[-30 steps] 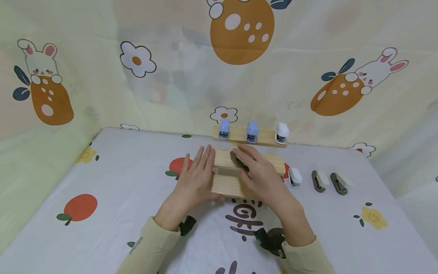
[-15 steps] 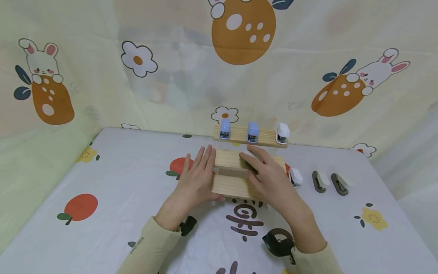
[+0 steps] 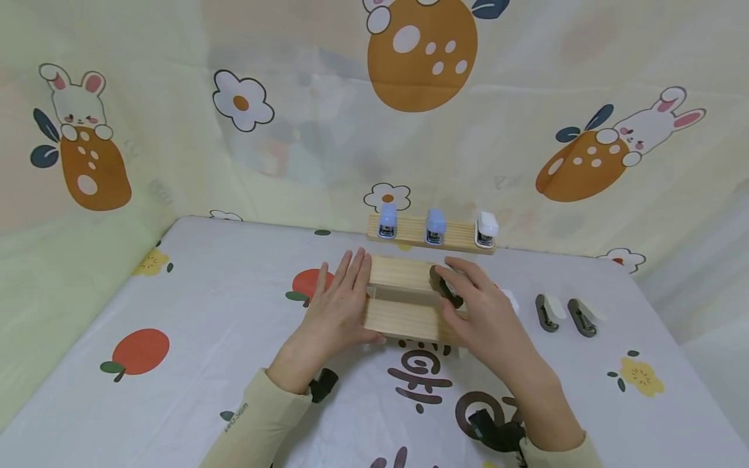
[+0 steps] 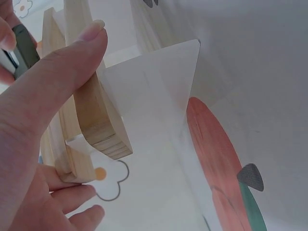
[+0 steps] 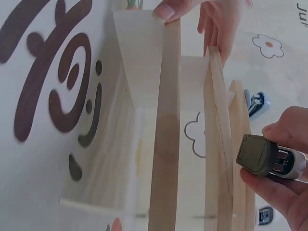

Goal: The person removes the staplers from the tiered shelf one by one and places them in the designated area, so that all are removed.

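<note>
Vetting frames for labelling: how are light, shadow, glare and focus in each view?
Head: light mostly soft, faint shadow on the cloth beside the left sleeve, far staplers small; left wrist: clear panel looks milky, left hand looms large and hides part of the rack; right wrist: dark stapler fairly crisp, front bar looks softer, no harsh glare.

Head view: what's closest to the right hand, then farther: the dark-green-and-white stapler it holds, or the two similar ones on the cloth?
1. Held stapler: in the right hand.
2. Inner stapler: right side.
3. Outer stapler: farther right.
</note>
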A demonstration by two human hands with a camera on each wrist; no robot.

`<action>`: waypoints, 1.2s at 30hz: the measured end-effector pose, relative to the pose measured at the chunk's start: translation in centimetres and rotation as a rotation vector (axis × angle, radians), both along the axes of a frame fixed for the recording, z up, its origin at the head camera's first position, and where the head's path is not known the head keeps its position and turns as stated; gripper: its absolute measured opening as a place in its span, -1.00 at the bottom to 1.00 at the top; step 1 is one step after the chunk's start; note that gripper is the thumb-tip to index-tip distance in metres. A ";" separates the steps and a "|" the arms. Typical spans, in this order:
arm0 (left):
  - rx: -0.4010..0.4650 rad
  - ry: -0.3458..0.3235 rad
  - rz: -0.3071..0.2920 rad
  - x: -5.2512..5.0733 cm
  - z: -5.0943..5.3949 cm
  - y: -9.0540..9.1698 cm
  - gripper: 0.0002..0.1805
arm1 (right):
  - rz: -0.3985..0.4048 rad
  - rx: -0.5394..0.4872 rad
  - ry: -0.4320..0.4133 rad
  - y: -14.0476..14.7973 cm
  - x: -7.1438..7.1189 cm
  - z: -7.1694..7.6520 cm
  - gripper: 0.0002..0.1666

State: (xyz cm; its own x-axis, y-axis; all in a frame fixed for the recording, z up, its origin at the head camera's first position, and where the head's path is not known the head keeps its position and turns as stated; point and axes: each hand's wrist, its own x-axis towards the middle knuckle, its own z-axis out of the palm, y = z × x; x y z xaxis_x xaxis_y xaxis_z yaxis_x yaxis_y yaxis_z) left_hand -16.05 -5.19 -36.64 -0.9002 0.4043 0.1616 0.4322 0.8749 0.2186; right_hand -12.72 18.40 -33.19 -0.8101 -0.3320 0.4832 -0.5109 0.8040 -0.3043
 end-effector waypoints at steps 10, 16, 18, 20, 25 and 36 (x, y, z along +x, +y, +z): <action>0.001 -0.007 0.003 0.0 0.0 -0.1 0.52 | -0.009 0.012 0.066 1.8 0.5 -0.4 -0.46; 0.002 0.018 -0.001 0.1 -0.2 0.0 0.51 | -0.021 0.011 0.079 2.6 1.0 -0.2 -0.46; 0.000 0.024 -0.003 0.1 -0.2 0.0 0.51 | -0.032 0.013 0.080 2.9 1.1 -0.2 -0.45; -0.002 0.026 -0.002 0.1 -0.2 0.0 0.51 | -0.040 0.017 0.082 3.1 1.3 -0.2 -0.45; -0.008 0.021 -0.001 0.0 -0.2 0.1 0.52 | -0.045 0.027 0.105 3.6 1.4 -0.2 -0.43; -0.008 0.027 0.000 0.0 -0.2 0.0 0.50 | -0.081 0.016 0.096 4.7 2.0 -0.2 -0.42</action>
